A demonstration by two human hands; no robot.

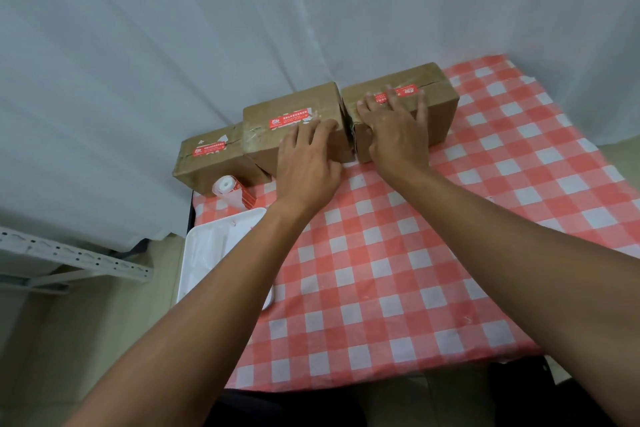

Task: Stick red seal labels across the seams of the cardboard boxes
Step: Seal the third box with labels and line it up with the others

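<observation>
Three brown cardboard boxes stand in a row along the far edge of the table. The left box (pixel 204 163) carries a red seal label (pixel 208 148) over its seam. The middle box (pixel 294 104) also bears a red label (pixel 289 118). My left hand (pixel 308 156) lies with straight fingers on the middle box's near right part. My right hand (pixel 394 125) lies flat on top of the right box (pixel 436 94), its fingers spread over a red label (pixel 403 92) that crosses the seam.
A roll of red labels (pixel 230 191) stands in front of the left box. A white tray (pixel 211 246) sits at the table's left edge. The red-and-white checked tablecloth (pixel 398 270) covers the table. A white curtain (pixel 173 45) hangs behind; a metal shelf rail (pixel 69 253) is lower left.
</observation>
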